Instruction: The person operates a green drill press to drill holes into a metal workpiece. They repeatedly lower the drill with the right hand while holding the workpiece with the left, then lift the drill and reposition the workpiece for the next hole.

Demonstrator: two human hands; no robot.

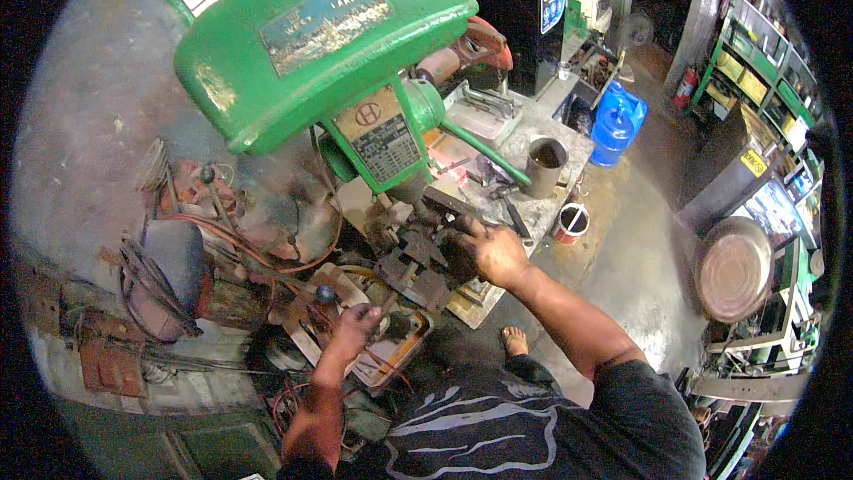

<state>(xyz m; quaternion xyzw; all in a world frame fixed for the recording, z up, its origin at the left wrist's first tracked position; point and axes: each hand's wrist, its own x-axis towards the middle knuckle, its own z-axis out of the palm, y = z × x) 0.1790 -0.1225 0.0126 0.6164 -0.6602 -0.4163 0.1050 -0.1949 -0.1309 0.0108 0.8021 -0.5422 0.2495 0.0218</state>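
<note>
A green drill press [329, 44] stands over a dark metal machine vise [413, 267]. My left hand [355, 329] is at the near left of the vise, fingers curled together by its screw end; what they hold is too small to name. Close by, a dark ball knob [325, 294] tops a lever. My right hand [493, 253] is at the right side of the vise, under the drill head. Its fingers bend round something dark that I cannot make out, with the index finger reaching left. Shadow hides the spot between the fingers and the vise.
Behind my right hand, a worktable [569, 138] carries a metal can [545, 164], a tray [484, 116] and loose tools. A paint pail [571, 223] and a blue water jug [613, 129] stand on the floor. Cables [258, 253] hang at the left. Shelves [764, 62] line the right.
</note>
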